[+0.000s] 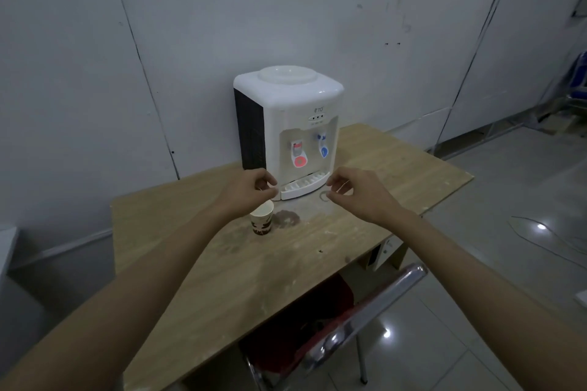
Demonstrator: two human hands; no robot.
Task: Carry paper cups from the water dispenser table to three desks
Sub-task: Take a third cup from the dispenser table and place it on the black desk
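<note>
One paper cup [262, 219] with a brown pattern stands upright on the wooden table [203, 279], in front of a white water dispenser [286, 124]. My left hand [251, 190] hovers just above and behind the cup's rim, fingers loosely curled, holding nothing. My right hand [355, 190] hangs over the table to the right of the dispenser's drip tray [303, 186], fingers curled and apart, also holding nothing. Neither hand touches the cup.
The dispenser has a red tap [299, 154] and a blue tap [323, 146] and backs onto a grey wall. A chair [365, 317] with a chrome frame and red seat is tucked under the table's near right side. Tiled floor stretches to the right.
</note>
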